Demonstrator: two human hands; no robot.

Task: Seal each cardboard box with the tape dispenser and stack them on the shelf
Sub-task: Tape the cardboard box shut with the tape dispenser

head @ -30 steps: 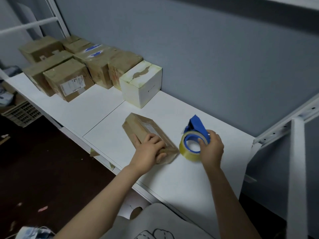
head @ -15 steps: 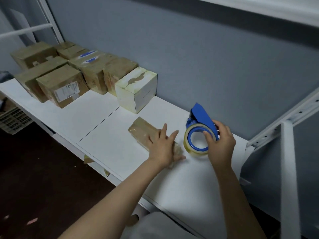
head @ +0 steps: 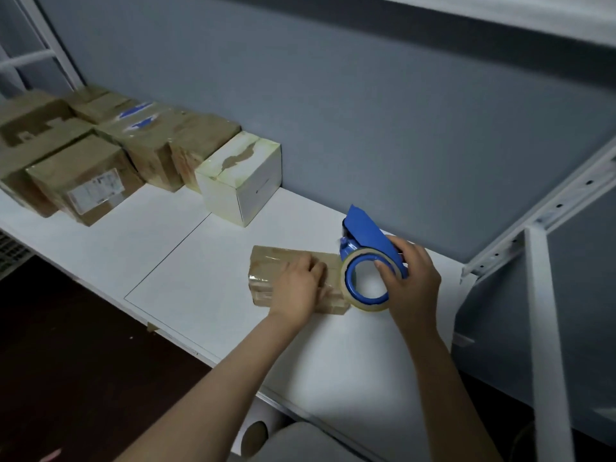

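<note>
A small flat cardboard box [head: 270, 273] lies on the white shelf [head: 186, 261], wrapped in clear tape. My left hand [head: 298, 288] lies on top of it with the fingers slightly bent, holding it down. My right hand [head: 411, 278] grips the blue tape dispenser [head: 365, 258] with its roll of clear tape, held upright at the box's right end; the roll hides that end of the box.
A white box [head: 240, 176] stands behind the flat box near the grey wall. Several brown boxes [head: 90, 161] sit in rows on the shelf at the left. A white metal shelf post [head: 546, 328] and bracket stand at the right.
The flat box has turned to lie crosswise. My left hand went from spread fingers to lying on the box top. My right hand brought the dispenser against the box's right end.
</note>
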